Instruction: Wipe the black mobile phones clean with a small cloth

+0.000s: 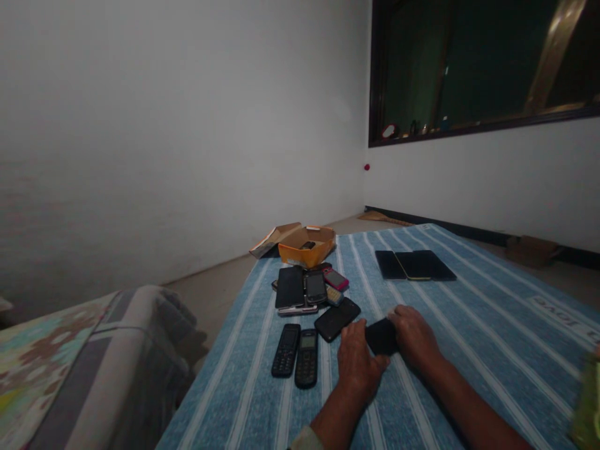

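Note:
Between my two hands is a black phone (381,337), low over the striped cloth. My left hand (359,359) grips its left end, with the thumb along the near edge. At its right end, my right hand (415,334) is closed on it too. Another black phone (337,319) lies just beyond my left hand. To the left, two keypad phones, one dark (285,350) and one with a pale screen (307,357), lie side by side. Behind them is a pile of phones, among them a flat black one (289,286), a touchscreen one (315,287) and a pink one (336,279).
An open orange box (300,255) with a small dark phone inside stands at the far end of the blue striped cloth (253,400). Black flat devices (424,265) lie at the right. A draped grey cover (135,350) is at the left, across a gap.

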`<action>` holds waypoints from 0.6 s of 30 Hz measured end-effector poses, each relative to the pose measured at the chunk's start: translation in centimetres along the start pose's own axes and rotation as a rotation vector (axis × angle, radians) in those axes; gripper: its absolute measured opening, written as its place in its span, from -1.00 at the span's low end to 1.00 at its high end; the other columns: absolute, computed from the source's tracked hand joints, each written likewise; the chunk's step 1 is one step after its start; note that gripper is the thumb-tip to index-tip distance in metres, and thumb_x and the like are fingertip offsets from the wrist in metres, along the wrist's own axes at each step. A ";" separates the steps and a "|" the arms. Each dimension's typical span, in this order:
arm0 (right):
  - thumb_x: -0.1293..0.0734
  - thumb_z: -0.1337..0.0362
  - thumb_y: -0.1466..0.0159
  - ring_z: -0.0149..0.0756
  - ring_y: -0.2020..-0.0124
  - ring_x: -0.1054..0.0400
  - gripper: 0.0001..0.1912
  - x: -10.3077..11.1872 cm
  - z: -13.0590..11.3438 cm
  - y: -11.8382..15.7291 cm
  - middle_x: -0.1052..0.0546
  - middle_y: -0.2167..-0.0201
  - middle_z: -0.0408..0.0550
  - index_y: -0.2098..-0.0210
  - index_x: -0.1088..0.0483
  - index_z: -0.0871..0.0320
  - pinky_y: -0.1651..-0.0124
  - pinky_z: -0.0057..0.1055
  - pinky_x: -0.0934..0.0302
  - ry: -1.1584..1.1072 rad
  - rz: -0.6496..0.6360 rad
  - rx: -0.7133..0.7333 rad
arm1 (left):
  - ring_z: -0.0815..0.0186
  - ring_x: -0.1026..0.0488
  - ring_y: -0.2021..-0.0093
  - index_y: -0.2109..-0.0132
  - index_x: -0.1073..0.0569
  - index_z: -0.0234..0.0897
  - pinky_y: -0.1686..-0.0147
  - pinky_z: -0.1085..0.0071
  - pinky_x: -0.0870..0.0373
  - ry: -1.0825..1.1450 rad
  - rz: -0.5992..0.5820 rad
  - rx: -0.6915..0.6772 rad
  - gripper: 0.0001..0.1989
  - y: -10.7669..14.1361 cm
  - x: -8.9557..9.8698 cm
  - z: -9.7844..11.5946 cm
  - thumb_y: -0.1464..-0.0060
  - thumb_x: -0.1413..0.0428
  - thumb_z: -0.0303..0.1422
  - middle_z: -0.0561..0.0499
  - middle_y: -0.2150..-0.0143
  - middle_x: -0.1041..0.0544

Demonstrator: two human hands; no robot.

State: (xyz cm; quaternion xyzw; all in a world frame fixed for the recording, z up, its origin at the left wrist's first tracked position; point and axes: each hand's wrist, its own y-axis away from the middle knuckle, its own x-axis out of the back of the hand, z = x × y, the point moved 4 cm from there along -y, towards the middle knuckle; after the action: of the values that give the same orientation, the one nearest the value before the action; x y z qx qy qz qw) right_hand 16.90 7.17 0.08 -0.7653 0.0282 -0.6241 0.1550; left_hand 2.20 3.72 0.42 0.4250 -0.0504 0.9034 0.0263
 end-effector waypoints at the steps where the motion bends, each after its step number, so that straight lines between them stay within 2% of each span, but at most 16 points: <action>1: -0.18 0.48 -0.31 -0.15 0.10 -0.31 -0.72 0.0 -0.3 0.1 -0.51 0.22 0.06 0.26 -0.54 0.20 0.05 -0.38 -0.05 -0.010 -0.002 0.012 | 0.00 -0.24 -0.27 -0.27 -0.27 -0.42 -0.29 0.19 -0.11 -0.001 0.006 -0.004 -0.22 0.0 0.0 0.0 0.14 -0.25 -0.40 -0.22 -0.22 -0.39; 6: -0.21 0.43 -0.33 -0.18 0.08 -0.31 -0.76 -0.2 -3.1 1.0 -0.51 0.20 0.04 0.23 -0.53 0.20 0.02 -0.38 -0.07 -0.095 -0.005 0.141 | 0.00 -0.31 -0.21 -0.23 -0.31 -0.42 -0.28 0.16 -0.14 -0.002 0.047 -0.055 -0.29 -0.2 -0.2 -0.1 0.12 -0.23 -0.40 -0.23 -0.16 -0.44; 9: -0.22 0.43 -0.33 -0.18 0.07 -0.31 -0.77 -0.1 -3.9 1.1 -0.51 0.20 0.03 0.20 -0.53 0.19 0.00 -0.38 -0.06 -0.106 -0.006 0.166 | 0.01 -0.33 -0.20 -0.22 -0.33 -0.41 -0.28 0.14 -0.15 -0.001 0.064 -0.094 -0.33 -0.2 -0.2 -0.2 0.08 -0.21 -0.39 -0.23 -0.14 -0.45; 13: -0.21 0.45 -0.32 -0.18 0.11 -0.33 -0.75 0.3 -2.8 0.6 -0.51 0.24 0.01 0.25 -0.53 0.18 0.02 -0.36 -0.06 -0.047 -0.007 0.107 | 0.00 -0.31 -0.20 -0.22 -0.32 -0.42 -0.25 0.15 -0.19 0.010 0.038 -0.066 -0.29 -0.2 -0.1 -0.1 0.13 -0.25 -0.40 -0.22 -0.15 -0.44; 18: -0.19 0.51 -0.27 -0.19 0.14 -0.34 -0.71 0.8 -0.5 0.0 -0.51 0.26 0.03 0.28 -0.53 0.19 0.07 -0.38 -0.06 0.014 -0.006 0.006 | 0.00 -0.23 -0.28 -0.25 -0.28 -0.42 -0.29 0.18 -0.11 0.014 0.001 -0.017 -0.23 -0.2 0.0 0.0 0.15 -0.28 -0.41 -0.23 -0.23 -0.38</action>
State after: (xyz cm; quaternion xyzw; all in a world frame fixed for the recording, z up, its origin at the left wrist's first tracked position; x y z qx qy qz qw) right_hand 16.56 6.89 0.93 -0.7607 0.0254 -0.6298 0.1551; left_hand 2.23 3.95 0.44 0.4185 -0.0581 0.9059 0.0300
